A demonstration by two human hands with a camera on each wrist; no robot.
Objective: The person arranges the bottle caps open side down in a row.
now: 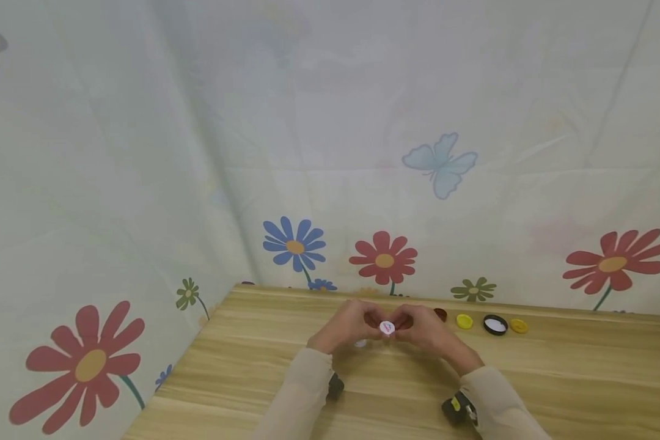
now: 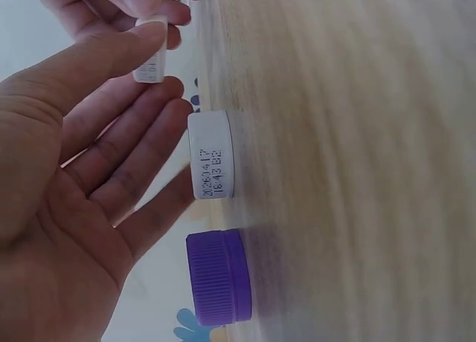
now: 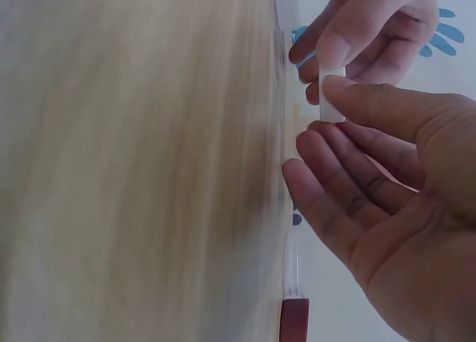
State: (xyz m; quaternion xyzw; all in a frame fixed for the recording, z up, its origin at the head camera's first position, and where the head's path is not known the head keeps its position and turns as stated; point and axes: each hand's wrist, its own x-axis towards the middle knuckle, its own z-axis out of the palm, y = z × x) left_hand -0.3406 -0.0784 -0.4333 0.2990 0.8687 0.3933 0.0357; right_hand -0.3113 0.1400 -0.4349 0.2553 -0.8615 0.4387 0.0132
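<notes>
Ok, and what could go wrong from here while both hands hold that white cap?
The held cap might slip: the left grip and right grip have it only by thumbs and fingertips, above the table. The left grip could also knock the other white cap or purple cap resting close to it.

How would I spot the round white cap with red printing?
Find the wood-grain table. Above it, the person's left hand and right hand meet. Both pinch the white cap, the only one held; other caps rest on the table.
</notes>
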